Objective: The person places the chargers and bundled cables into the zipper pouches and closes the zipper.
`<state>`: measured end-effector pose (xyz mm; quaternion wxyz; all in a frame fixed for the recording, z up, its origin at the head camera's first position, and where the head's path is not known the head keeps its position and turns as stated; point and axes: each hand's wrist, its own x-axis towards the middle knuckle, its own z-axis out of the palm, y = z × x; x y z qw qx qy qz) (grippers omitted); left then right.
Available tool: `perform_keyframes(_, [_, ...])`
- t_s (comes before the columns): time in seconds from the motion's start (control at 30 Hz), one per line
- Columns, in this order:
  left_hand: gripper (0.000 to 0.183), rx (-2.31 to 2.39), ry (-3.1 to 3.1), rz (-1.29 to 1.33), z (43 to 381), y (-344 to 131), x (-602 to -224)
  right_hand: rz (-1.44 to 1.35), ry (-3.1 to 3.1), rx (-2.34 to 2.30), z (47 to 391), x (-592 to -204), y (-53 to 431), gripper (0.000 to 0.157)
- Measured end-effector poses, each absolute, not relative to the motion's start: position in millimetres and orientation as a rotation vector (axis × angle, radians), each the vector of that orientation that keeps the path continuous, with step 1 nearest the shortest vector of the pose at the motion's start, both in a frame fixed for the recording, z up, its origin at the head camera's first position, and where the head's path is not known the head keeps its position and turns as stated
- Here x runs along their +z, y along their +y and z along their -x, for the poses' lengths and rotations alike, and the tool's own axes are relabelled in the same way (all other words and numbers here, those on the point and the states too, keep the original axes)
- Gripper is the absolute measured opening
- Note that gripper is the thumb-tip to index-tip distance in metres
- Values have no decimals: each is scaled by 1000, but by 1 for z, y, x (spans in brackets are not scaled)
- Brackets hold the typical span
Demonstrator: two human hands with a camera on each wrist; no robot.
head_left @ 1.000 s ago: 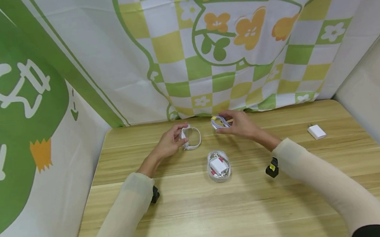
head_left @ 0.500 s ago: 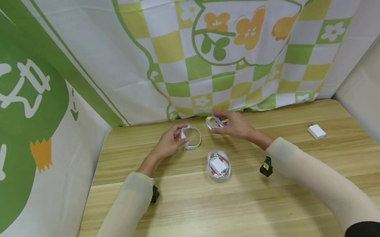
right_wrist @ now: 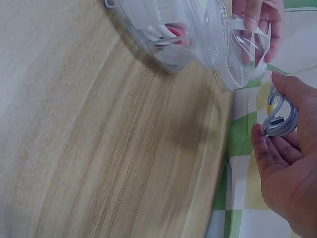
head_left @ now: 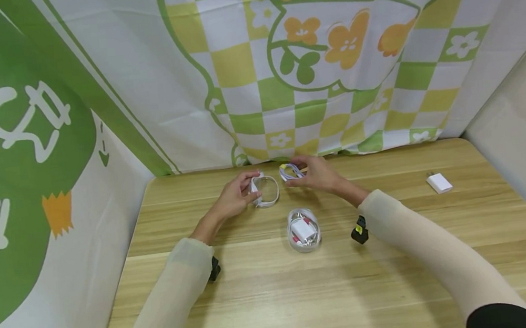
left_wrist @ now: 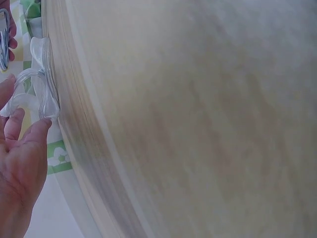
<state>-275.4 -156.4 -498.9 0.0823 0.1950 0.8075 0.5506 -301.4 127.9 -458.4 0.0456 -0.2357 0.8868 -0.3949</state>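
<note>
My left hand (head_left: 235,194) grips the left side of a clear round piece with a thin white rim (head_left: 275,188); its kind cannot be told. In the left wrist view this clear piece (left_wrist: 47,94) has a wavy edge beside the fingers. My right hand (head_left: 318,173) holds a coiled charging cable (head_left: 287,172), pale lilac-grey with a yellow tie. The right wrist view shows the cable coil (right_wrist: 285,124) pinched between thumb and fingertips, a metal plug end inside it. In front of both hands stands a clear oval container (head_left: 291,235) holding a white charger and items with red parts.
A white power adapter (head_left: 438,183) with prongs lies on the right of the wooden table (head_left: 276,300). Behind the table's far edge hangs a patterned curtain (head_left: 280,93). A green and white cloth (head_left: 21,171) hangs at the left.
My right hand has moved left with the coiled charging cable, closer to the clear piece. My left hand and the oval container have stayed in place.
</note>
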Motion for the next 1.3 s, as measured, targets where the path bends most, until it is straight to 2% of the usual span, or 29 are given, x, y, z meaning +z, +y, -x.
perform_keyframes(0.77, [55,1622,2441,-601,277,-157,-502,872,2647,-1122,307,-474,101,73])
perform_keyframes(1.3, [56,1671,2397,-623,277,-152,-503,876,2569,-1113,301,-475,94,75])
